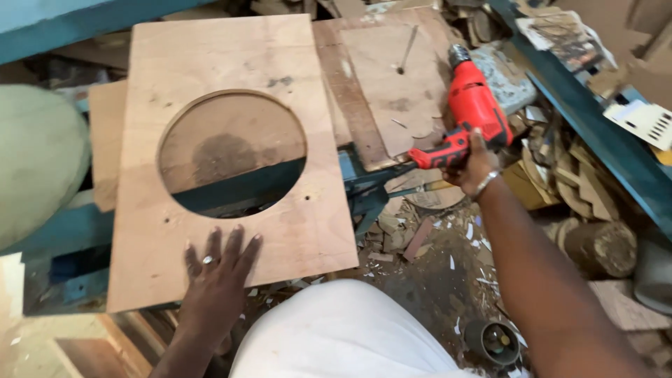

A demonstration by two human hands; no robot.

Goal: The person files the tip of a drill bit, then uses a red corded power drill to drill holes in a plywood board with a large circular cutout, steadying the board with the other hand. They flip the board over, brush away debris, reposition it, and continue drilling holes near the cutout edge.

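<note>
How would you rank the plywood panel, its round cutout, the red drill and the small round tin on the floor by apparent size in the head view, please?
1. plywood panel
2. round cutout
3. red drill
4. small round tin

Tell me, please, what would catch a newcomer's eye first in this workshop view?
Most striking is the plywood panel with a large round hole cut through it, lying across the blue bench at the centre left, with the left hand pressed flat on its near edge. Next comes the bright red power drill, gripped by the right hand at the upper right, above a floor littered with wood offcuts.
</note>
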